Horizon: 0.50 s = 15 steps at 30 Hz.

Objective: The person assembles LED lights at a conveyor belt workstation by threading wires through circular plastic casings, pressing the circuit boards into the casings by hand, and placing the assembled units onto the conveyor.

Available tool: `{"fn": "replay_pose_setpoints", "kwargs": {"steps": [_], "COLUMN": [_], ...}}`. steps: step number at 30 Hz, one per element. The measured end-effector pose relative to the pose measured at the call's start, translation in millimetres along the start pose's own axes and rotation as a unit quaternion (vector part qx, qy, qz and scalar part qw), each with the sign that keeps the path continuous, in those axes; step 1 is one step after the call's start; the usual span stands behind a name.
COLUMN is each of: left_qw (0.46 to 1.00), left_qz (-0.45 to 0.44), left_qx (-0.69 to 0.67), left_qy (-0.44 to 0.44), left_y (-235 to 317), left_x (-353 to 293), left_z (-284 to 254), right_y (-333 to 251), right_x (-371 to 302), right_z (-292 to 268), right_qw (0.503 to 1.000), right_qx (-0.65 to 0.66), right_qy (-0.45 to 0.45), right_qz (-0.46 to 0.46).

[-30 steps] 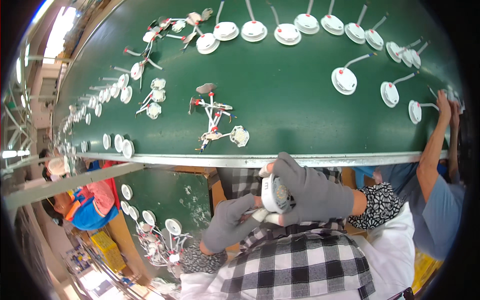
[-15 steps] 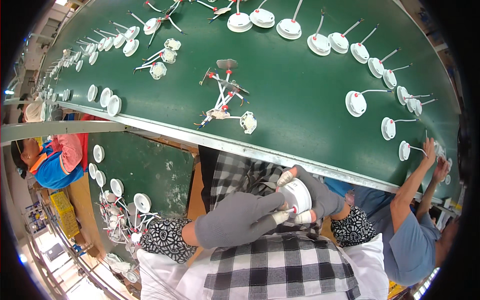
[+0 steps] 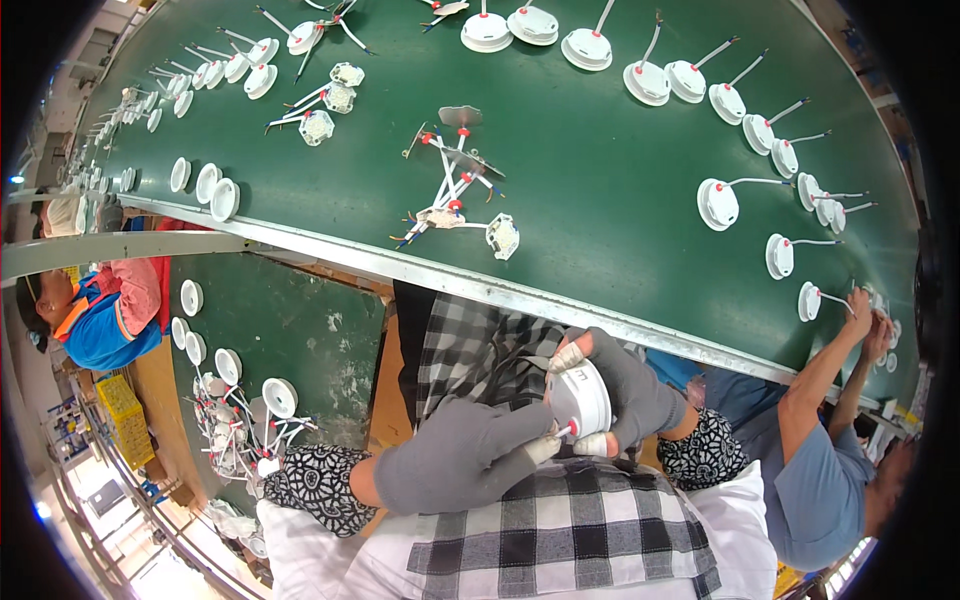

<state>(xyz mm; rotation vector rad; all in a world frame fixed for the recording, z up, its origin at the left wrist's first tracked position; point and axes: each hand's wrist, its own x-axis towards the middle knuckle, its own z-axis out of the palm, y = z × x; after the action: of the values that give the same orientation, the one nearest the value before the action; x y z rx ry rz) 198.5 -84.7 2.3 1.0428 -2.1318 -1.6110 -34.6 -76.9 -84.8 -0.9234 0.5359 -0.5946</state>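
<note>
While the right hand point(image 3: 630, 390), in a grey glove with the fingertips bare, grasps a round white lamp housing point(image 3: 580, 398) over the lap, the left hand point(image 3: 465, 455) pinches a small red-tipped wire end point(image 3: 568, 431) at the housing's lower rim. Both are below the near edge of the green counter point(image 3: 600, 180), where a cluster of wired parts point(image 3: 450, 195) lies just inside that edge.

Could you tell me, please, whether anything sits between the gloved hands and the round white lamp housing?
Nothing visible does: the right hand cups the round white lamp housing, and the left hand pinches its red-tipped wire.
</note>
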Motion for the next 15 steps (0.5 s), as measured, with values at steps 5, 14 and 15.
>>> {"fn": "replay_pose_setpoints", "kwargs": {"steps": [5,14,15], "left_qw": [1.0,0.919,0.917], "left_qz": [-0.016,0.083,0.085], "left_qx": [0.006,0.354,0.36], "left_qy": [-0.026,0.15,0.148], "left_y": [-7.7,-18.6,-26.6], "left_x": [-1.8,21.4,19.2], "left_z": [0.3,17.9,22.6], "right_y": [-1.0,-27.9,-29.0], "right_x": [-1.2,18.6,18.9], "right_z": [-1.3,19.0,20.8], "right_qw": [1.0,0.96,0.96], "right_qx": [-0.009,-0.251,-0.25], "right_qy": [-0.007,0.121,0.122], "right_qz": [-0.011,0.029,0.023]}}
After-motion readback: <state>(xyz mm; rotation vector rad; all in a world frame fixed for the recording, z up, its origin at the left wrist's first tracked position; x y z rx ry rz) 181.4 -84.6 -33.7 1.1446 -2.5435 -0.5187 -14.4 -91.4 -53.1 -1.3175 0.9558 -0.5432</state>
